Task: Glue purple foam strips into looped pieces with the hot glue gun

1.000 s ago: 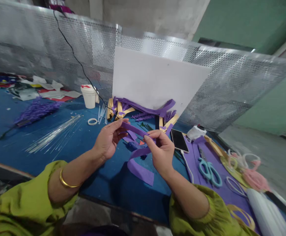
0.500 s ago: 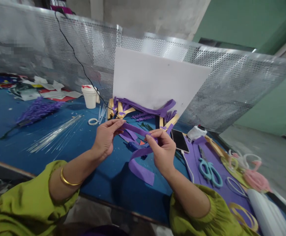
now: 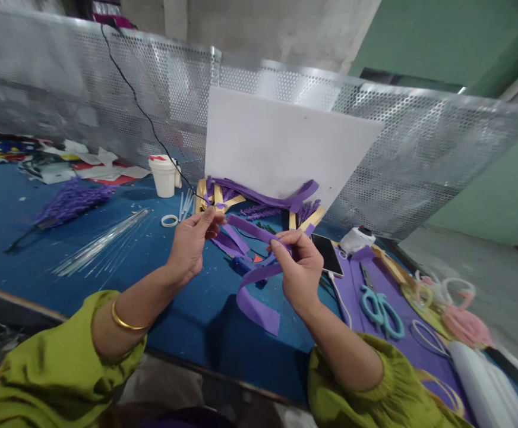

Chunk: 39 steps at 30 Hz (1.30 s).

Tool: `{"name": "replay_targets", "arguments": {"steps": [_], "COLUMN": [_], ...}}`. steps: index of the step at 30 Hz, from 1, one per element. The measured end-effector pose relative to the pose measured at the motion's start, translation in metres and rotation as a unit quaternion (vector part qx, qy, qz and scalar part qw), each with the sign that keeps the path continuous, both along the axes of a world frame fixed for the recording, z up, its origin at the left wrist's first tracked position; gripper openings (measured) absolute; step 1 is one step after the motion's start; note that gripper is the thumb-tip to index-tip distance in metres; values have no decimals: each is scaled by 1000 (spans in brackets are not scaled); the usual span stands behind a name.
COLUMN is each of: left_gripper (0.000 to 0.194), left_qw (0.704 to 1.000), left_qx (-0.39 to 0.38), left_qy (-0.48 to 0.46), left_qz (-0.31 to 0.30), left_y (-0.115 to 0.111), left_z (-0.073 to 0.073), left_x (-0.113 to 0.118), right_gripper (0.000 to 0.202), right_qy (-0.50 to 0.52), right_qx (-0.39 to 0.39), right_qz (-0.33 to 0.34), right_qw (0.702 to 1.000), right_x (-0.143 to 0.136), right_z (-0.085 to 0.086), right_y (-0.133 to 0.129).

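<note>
Between thumb and fingers, my right hand [image 3: 301, 267] pinches a purple fabric strip [image 3: 250, 229]. One part stretches left to my left hand, and a loose tail curls down towards the table. My left hand [image 3: 191, 242] has its thumb and fingertips drawn together just beside the strip's left end; whether they grip anything is hidden. Under the strip lies a blue glue gun [image 3: 249, 268] with an orange trigger, partly covered. More purple strips [image 3: 232, 241] rest behind it on the blue table [image 3: 188, 321].
A white board [image 3: 286, 142] leans at the back, with lavender bunches and beige ribbons below. Left are a white cup [image 3: 164, 177], a tape roll [image 3: 169, 220], clear sticks [image 3: 103, 244] and a lavender bunch [image 3: 72, 202]. Right are a phone [image 3: 327, 254] and scissors [image 3: 381, 309].
My left hand has shifted slightly left, and its thumb has come off the strip's left end. My right hand has moved a little right, with the strip in it.
</note>
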<state>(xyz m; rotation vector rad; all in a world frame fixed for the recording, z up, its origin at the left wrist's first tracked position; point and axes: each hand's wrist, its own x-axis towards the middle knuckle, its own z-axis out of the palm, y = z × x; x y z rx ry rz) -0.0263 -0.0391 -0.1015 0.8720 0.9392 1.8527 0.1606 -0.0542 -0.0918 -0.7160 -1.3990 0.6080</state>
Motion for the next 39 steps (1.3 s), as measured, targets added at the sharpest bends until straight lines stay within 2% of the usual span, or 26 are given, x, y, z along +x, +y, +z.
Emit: {"name": "replay_targets", "arguments": {"steps": [5, 8, 9, 12, 14, 16, 19, 22, 27, 31, 33, 35, 37, 39], "left_gripper": [30, 22, 25, 50, 56, 49, 26, 34, 32, 51, 41, 15, 27, 34], "left_qw": [999, 999, 1000, 999, 1000, 1000, 999, 997, 999, 997, 994, 993, 994, 996], "left_qx": [-23, -19, -7, 10, 5, 1, -22, -43, -41, -21, 7, 52, 72, 52], "left_qy": [-18, -26, -27, -30, -19, 2, -3, -30, -12, 23, 56, 72, 71, 76], "left_qz": [14, -6, -11, -21, -21, -21, -42, -52, -12, 66, 92, 73, 28, -10], "left_y": [0, -2, -3, -2, 1, 3, 4, 3, 4, 8, 8, 7, 5, 3], "left_z": [5, 9, 10, 9, 6, 4, 5, 8, 10, 7, 7, 7, 7, 7], "left_x": [-3, -4, -4, -6, -7, -8, -9, -10, -16, -20, -19, -17, -14, -11], "right_gripper": [15, 16, 16, 16, 16, 16, 16, 17, 17, 16, 16, 16, 16, 17], "right_qy": [-12, -20, -23, -24, -19, -15, -10, -7, -8, -6, -13, -21, -26, -32], "right_qx": [14, 16, 16, 8, -3, -11, -19, -22, -28, -30, -19, -3, 9, 18], "right_qz": [2, 2, 1, -3, -8, -13, -17, -20, -17, -16, -18, -20, -19, -17], "right_qw": [1000, 1000, 1000, 1000, 1000, 1000, 1000, 1000, 999, 999, 1000, 1000, 999, 999], "right_x": [0, 0, 0, 1, 2, 3, 5, 6, 6, 6, 6, 6, 6, 5], "right_z": [-1, -1, -1, -2, -2, -1, -1, -1, -3, -2, -2, -1, -1, -2], "right_y": [1, 0, 0, 1, 2, 3, 5, 7, 10, 10, 9, 7, 6, 5]}}
